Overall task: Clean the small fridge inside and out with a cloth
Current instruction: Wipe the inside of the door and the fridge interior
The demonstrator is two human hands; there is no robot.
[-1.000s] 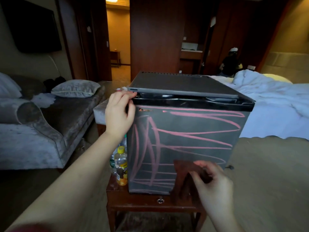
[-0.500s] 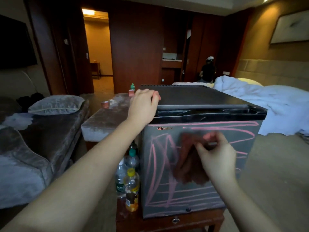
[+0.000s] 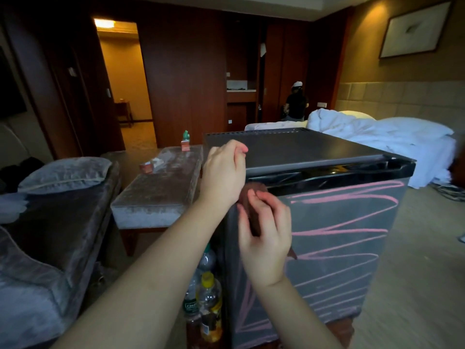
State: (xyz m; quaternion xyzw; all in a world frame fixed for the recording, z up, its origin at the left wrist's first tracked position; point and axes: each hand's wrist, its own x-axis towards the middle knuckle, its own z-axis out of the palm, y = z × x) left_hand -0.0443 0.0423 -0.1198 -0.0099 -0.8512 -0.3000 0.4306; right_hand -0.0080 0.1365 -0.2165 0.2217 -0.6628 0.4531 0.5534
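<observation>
A small dark fridge (image 3: 334, 238) stands on a low wooden table, its door closed and scrawled with pink chalk lines. My left hand (image 3: 224, 172) rests on the fridge's top left front corner, fingers curled over the edge. My right hand (image 3: 264, 227) holds a brown cloth (image 3: 254, 210) pressed against the upper left part of the door, just below the black handle strip.
Several drink bottles (image 3: 206, 306) stand left of the fridge on the table. A grey ottoman (image 3: 156, 190) with small boxes and a grey sofa (image 3: 50, 222) lie to the left. A bed with white bedding (image 3: 392, 142) is behind right. A person (image 3: 297, 102) stands far back.
My right hand has carried the cloth from the door's lower middle up to its upper left corner. My left hand stayed at the top left corner. The camera view rose.
</observation>
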